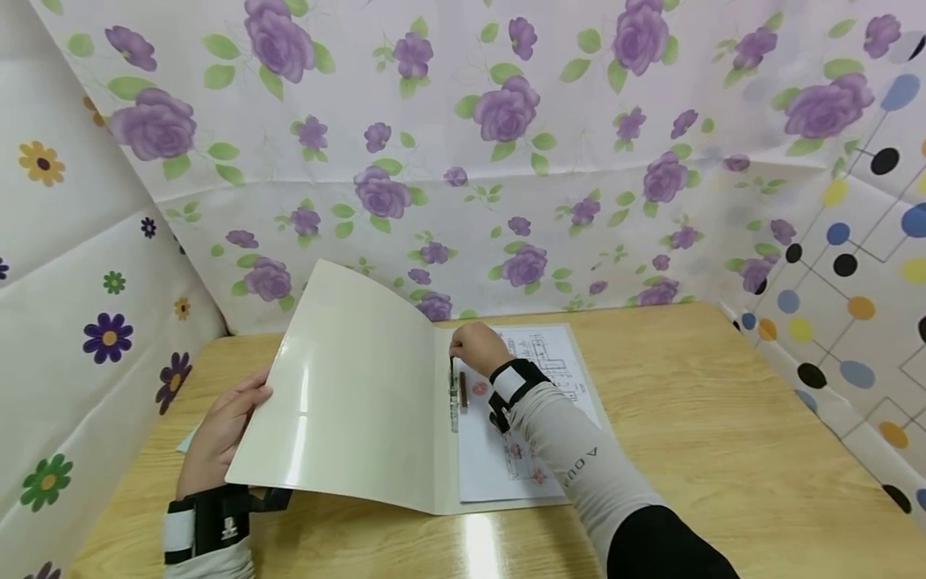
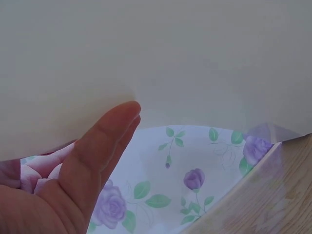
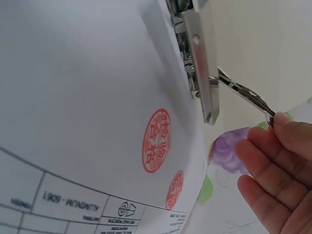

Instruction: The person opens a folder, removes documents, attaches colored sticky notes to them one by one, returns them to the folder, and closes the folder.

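A cream folder (image 1: 443,492) lies on the wooden table (image 1: 723,418), its left cover (image 1: 347,378) raised at a slant. The person's left grip (image 1: 230,414) pinches that cover by its outer edge. The right grip (image 1: 481,346), thumb against fingertip, pinches the free end of a slim metal lever (image 3: 248,96) on the clip (image 1: 454,406) near the folder's fold. Papers (image 1: 481,474) printed with line drawings lie on the folder's right side, next to the clip, partly hidden by the right sleeve (image 1: 571,438). Round red stamps (image 3: 157,140) mark the top sheet. A flowered covering (image 1: 448,209) stands behind the table
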### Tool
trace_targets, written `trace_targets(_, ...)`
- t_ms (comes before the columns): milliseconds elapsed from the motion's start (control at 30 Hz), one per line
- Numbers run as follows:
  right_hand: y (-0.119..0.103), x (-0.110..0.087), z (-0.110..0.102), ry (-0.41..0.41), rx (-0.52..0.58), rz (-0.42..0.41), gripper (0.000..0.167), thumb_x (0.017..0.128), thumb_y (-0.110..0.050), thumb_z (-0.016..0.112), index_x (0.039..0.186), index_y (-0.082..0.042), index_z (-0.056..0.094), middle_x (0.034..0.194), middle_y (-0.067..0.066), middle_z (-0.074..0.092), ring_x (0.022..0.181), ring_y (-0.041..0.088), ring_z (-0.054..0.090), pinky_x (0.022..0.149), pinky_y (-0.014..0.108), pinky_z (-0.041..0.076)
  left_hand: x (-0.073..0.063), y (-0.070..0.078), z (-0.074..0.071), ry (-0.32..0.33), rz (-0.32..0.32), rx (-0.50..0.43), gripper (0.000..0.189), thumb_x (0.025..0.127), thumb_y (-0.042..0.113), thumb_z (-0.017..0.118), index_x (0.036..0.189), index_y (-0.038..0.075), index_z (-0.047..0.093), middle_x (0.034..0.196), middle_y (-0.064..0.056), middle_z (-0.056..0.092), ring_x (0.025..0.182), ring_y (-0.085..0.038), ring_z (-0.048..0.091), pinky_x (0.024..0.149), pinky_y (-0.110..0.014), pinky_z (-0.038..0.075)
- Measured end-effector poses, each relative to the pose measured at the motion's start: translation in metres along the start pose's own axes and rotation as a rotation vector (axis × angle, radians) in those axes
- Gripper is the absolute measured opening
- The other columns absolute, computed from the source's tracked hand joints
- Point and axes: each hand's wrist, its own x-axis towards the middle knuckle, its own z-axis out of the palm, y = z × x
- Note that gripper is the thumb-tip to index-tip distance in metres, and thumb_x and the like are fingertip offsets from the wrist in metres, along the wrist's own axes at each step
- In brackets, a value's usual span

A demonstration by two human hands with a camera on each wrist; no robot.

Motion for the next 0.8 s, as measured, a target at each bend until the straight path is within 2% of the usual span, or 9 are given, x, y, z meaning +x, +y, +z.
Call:
trace_targets(233, 0.005, 0.007, 0.010, -0.003, -0.005, 0.050, 0.009, 0.099, -0.002, 0.075, 0.095, 0.002, 0.082, 0.097, 0.013, 0.080, 0.091, 0.028, 0.076, 0.083, 0.037, 0.063, 0.001, 0.000, 0.000, 0.057, 0.009, 0.041, 0.052, 0.112, -0.005, 0.038, 0.117, 0.020, 0.083, 0.111, -0.001, 0.078, 0.096, -0.015, 0.077, 0.078, -0.027, 0.064)
trace_targets(467, 0.013, 0.008, 0.017, -0.026, -0.020, 0.103, 0.010, 0.098, -0.004, 0.076, 0.095, 0.001, 0.083, 0.096, 0.012, 0.080, 0.089, 0.026, 0.076, 0.081, 0.037, 0.062, 0.000, -0.002, -0.001, -0.018, 0.029, 0.034, 0.052, 0.113, -0.004, 0.035, 0.123, 0.017, 0.081, 0.117, -0.002, 0.075, 0.101, -0.015, 0.075, 0.081, -0.027, 0.063)
trace_targets(800, 0.015, 0.007, 0.023, -0.036, 0.003, 0.097, 0.008, 0.097, 0.001, 0.076, 0.092, 0.003, 0.082, 0.093, 0.013, 0.079, 0.085, 0.026, 0.074, 0.077, 0.034, 0.061, 0.000, -0.002, -0.003, 0.036, 0.031, 0.080, 0.053, 0.112, -0.005, 0.035, 0.120, 0.021, 0.082, 0.114, 0.000, 0.076, 0.096, -0.013, 0.075, 0.078, -0.025, 0.063)
